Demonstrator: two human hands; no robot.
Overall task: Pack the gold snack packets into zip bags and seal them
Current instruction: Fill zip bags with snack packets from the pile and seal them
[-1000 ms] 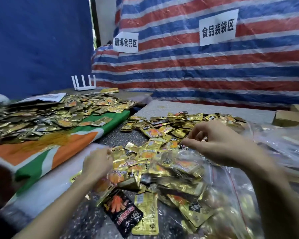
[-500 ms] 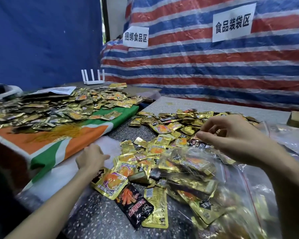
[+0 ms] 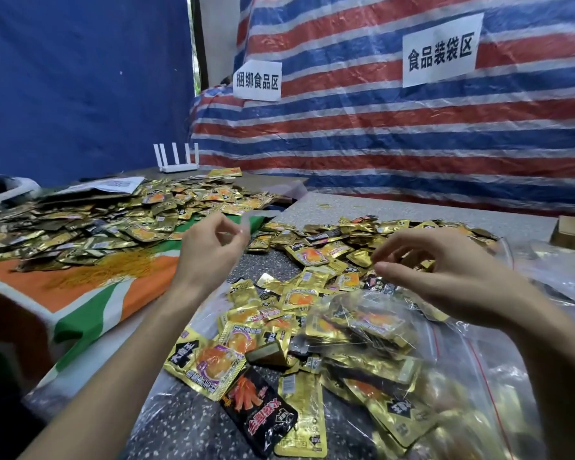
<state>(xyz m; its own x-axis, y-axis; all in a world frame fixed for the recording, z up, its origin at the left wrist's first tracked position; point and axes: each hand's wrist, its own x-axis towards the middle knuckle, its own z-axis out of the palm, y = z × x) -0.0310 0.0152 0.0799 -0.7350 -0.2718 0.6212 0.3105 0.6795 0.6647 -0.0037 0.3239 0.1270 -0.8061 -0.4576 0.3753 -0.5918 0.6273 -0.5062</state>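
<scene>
A red-and-blue striped tarp (image 3: 412, 134) fills 1 o'clock, a blue tarp (image 3: 80, 78) 10 o'clock; gold snack packets (image 3: 307, 257), shiny foil with orange pictures and black labels, lie heaped on the speckled table (image 3: 266, 263) from centre to 3 o'clock; more cover an orange and green cloth (image 3: 80, 293) at 9; a clear zip bag (image 3: 462, 376) with a red line lies at 4 o'clock, gold packets inside; the right hand (image 3: 452, 277) hovers above it, fingers curled, grip unclear; the left hand (image 3: 206, 254), raised at centre, curls likewise, and I cannot tell what it holds; a black packet (image 3: 259, 416) lies at 6.
</scene>
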